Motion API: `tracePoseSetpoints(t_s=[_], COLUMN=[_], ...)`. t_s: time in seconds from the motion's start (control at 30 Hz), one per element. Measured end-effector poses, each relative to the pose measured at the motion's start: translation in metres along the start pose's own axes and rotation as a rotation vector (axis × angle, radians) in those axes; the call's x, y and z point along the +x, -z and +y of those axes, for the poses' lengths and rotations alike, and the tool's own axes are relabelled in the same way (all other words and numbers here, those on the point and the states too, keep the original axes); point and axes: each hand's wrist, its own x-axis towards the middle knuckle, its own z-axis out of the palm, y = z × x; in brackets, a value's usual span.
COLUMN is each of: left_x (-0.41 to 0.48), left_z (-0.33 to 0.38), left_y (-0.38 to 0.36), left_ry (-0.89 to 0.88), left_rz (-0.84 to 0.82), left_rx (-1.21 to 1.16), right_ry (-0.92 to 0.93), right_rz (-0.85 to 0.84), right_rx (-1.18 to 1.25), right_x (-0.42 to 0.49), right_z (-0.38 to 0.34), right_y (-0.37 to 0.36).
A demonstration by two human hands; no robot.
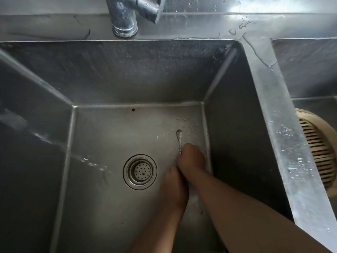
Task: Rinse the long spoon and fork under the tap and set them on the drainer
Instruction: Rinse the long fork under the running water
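You were working in a deep stainless steel sink (127, 73), its walls dull and wet, looking straight down at the floor of the basin.

The long spoon (179, 138) lay low over that floor, its long axis running away from you. The small bowl pointed toward the back wall, and the handle ran back into your right hand (191, 157). Your right fingers were curled around the handle and gripped it, so only the bowl and a short length of stem showed beyond your fingertips. Your left hand (175, 187) sat just behind and left of the right, touching it near the wrist. It was seen from the back with its fingers turned under, so whether it held anything cannot be told.

Droplets (184, 118) dotted the floor just past the spoon's bowl. The drain (140, 171) was near your fingers on their left. The tap (125, 17) stood well beyond them on the back ledge. To the right of your fingers, past the wet divider (277, 114), a beige slatted drainer (317, 152) sat in the neighbouring basin.
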Motion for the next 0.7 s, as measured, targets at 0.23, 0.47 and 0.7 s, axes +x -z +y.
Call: tracePoseSetpoints(t_s=[0.23, 0.47, 0.7], left_x=[-0.012, -0.015, -0.028], left_z=[0.004, -0.015, -0.029], left_y=[0.01, 0.063, 0.168], left_ry=[-0.011, 0.204, 0.157], left_rz=[0.016, -0.121, -0.214], left_rx=[-0.056, -0.709, -0.758], right_ry=[0.034, -0.161, -0.164], right_rz=[-0.031, -0.2, -0.377], right_rx=[0.098, 0.811, 1.099], right_x=[-0.01, -0.024, -0.071], right_z=[0.001, -0.026, -0.077], right_y=[-0.003, 0.007, 0.05])
